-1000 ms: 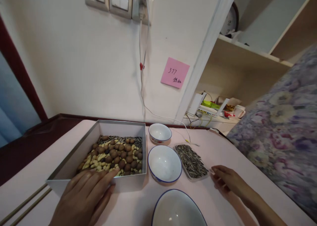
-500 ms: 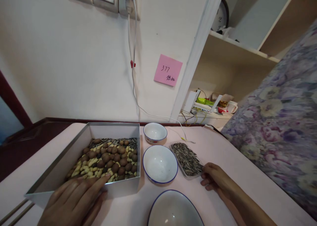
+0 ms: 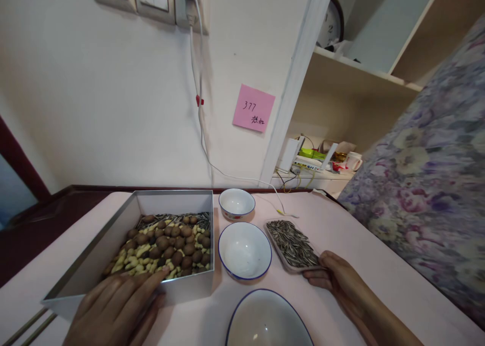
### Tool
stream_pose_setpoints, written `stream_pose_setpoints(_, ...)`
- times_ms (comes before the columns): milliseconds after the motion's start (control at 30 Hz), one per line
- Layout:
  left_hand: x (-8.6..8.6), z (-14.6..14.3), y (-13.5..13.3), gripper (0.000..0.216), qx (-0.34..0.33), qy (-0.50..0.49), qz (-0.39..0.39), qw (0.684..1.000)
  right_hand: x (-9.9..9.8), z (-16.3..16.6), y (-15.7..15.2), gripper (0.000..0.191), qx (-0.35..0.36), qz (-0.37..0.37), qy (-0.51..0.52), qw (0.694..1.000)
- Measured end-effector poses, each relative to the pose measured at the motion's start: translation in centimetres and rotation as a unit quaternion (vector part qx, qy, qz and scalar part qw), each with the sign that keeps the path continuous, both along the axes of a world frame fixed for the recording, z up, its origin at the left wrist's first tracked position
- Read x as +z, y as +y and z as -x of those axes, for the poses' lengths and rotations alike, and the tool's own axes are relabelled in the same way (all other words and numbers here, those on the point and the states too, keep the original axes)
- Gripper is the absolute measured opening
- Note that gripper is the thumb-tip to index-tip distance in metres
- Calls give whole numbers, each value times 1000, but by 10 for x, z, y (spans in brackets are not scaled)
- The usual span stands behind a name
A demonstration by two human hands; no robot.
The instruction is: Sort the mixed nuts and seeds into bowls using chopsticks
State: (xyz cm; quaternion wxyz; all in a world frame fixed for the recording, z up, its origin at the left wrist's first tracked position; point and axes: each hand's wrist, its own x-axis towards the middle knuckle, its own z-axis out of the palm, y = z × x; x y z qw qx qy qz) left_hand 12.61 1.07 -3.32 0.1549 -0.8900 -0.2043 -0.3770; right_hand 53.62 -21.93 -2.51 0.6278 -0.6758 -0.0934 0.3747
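Observation:
My left hand (image 3: 113, 308) lies over the front wall of a grey box (image 3: 189, 285), fingers hooked across the rim and thumb side outside. Inside the box are brown round nuts (image 3: 178, 242), pale peanuts (image 3: 132, 260) and, at the back, striped sunflower seeds (image 3: 202, 217). On the right, my right hand (image 3: 333, 275) pinches the near right corner of a shallow clear plastic tray (image 3: 293, 270), thumb above and fingers below. Sunflower seeds (image 3: 291, 242) fill that tray, which looks slightly raised at the held corner.
Between box and tray stand three white enamel bowls: a small one (image 3: 237, 203) at the back, a blue-rimmed one (image 3: 245, 250) in the middle and another (image 3: 269, 320) in front. Chopsticks (image 3: 32, 331) lie at the lower left. A white cable (image 3: 242, 177) runs down onto the table.
My right hand has closed its hold on the tray corner, fingers now underneath, and the tray has shifted a little to the right. My left hand stays on the box rim.

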Motion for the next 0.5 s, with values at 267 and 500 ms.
stream_pose_setpoints(267,15,-3,-11,30,-14,7,-22,1000,36,-8,-27,34,-14,-8,-6,1000)
stream_pose_setpoints(500,28,-8,-26,31,-10,3,20,1000,109,3,6,35,8,-20,-97,995)
